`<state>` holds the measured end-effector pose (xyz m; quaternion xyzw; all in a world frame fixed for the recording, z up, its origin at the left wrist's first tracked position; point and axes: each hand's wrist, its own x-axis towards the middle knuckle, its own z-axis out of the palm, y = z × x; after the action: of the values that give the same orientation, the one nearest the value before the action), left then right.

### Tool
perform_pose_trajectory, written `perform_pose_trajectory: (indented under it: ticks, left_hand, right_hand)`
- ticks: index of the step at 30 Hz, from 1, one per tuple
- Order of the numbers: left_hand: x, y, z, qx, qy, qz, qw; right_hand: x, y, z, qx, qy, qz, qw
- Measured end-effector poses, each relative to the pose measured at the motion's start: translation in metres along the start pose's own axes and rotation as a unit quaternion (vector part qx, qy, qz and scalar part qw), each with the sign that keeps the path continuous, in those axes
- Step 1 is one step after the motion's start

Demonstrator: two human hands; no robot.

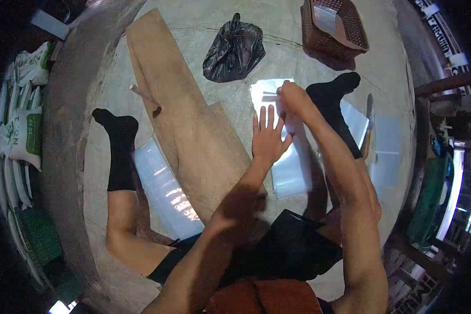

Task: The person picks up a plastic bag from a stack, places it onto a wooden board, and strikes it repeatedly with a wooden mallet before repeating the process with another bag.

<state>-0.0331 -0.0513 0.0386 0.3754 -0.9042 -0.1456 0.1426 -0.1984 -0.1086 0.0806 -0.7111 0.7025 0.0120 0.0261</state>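
A stack of clear, shiny plastic sheets or bags (pixel 291 175) lies on the floor mat between my legs. My left hand (pixel 268 138) is pressed flat on this stack, fingers spread. At the far end of the stack my right hand (pixel 295 99) is closed, knuckles up, beside a pale narrow strip (pixel 270 98). What its fingers grip is hidden. A second stack of clear plastic (pixel 165 186) rests by my left leg. More plastic (pixel 355 123) lies beside my right leg, with a knife (pixel 369 125) next to it.
A long brown board (pixel 180 99) with a short stick (pixel 144 96) on it lies to the left. Further off are a knotted black plastic bag (pixel 234 49) and a brown basket (pixel 335 39). White sacks (pixel 26 131) are piled at the left edge.
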Motion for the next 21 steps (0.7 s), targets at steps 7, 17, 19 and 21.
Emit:
perform_pose_trajectory:
  ticks: [7, 17, 19, 21]
  left_hand:
    - [0.000, 0.002, -0.002, -0.005, -0.006, -0.008, 1.000]
    - [-0.001, 0.001, -0.002, -0.001, -0.001, -0.010, 1.000]
    - [-0.002, 0.000, -0.001, 0.036, -0.034, -0.018, 0.999]
    - [-0.003, 0.000, 0.000, 0.013, 0.001, -0.015, 1.000]
  right_hand:
    - [0.002, -0.011, -0.025, 0.051, -0.087, 0.066, 0.993]
    - [0.001, -0.010, -0.027, 0.028, -0.119, 0.059, 0.991]
    - [-0.002, 0.001, -0.005, 0.082, 0.027, -0.002, 0.996]
    - [-0.003, 0.001, 0.005, 0.094, 0.028, 0.014, 0.995]
